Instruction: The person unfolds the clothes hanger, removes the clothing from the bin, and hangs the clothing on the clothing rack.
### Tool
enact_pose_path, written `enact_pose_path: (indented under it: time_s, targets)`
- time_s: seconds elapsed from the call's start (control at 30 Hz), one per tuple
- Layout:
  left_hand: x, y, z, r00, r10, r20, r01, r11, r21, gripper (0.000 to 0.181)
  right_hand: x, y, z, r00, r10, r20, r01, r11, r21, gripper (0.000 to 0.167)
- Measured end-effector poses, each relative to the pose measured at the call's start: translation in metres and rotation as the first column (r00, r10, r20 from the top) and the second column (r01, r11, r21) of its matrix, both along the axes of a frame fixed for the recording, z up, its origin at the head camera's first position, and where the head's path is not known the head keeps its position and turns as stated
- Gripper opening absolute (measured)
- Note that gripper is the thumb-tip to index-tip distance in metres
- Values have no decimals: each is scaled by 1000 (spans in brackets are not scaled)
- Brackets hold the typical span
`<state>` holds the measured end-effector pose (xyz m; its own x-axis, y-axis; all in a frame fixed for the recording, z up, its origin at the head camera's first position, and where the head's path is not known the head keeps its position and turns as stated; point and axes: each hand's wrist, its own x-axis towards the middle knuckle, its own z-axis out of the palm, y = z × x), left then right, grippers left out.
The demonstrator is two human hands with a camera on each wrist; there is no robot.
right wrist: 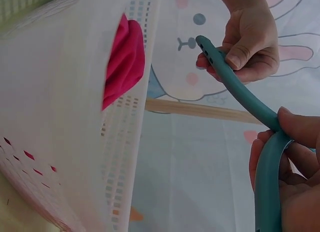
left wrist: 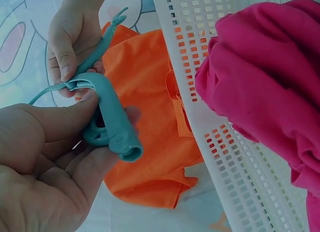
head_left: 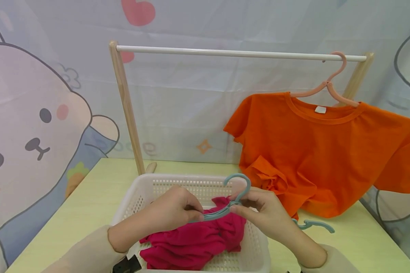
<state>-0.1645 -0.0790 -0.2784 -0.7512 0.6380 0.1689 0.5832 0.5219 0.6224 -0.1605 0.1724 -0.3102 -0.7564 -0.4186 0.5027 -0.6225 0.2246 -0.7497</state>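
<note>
Against a pale cartoon-printed cloth backdrop (head_left: 177,125), we are working over a light yellow-green table (head_left: 89,197). Our left hand (head_left: 177,206) is pinching one arm of a blue-green plastic hanger (head_left: 218,215); our right hand (head_left: 264,208) is pinching it below the hook. Crumpled magenta fabric (head_left: 194,242) is lying unhung in a white perforated plastic basket (head_left: 136,206), apparently remaining, while beyond, an orange short-sleeved T-shirt (head_left: 314,151) is already hanging from a white rail (head_left: 205,51).

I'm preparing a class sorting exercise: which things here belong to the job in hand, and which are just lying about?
Likely part of the job:
teal hanger, in left hand and right hand
magenta cloth, in white basket
rack, with orange shirt on pink hanger

Likely just lying about:
second teal hanger, partly hidden, on table
printed backdrop, behind
</note>
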Motion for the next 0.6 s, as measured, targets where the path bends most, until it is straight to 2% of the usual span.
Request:
enact_pose_path:
  time_s: [0.3, 0.6]
  targets:
    - [-1, -1, -2, 1000, 8, 17, -9, 998, 62, 6, 0, 1, 2, 999, -17, -37, 17, 1000, 6, 6]
    - [-2, -3, -4, 996, 75, 51, -81, 988, 132, 6, 1, 2, 4, 998, -18, -53, 16, 1000, -25, 4]
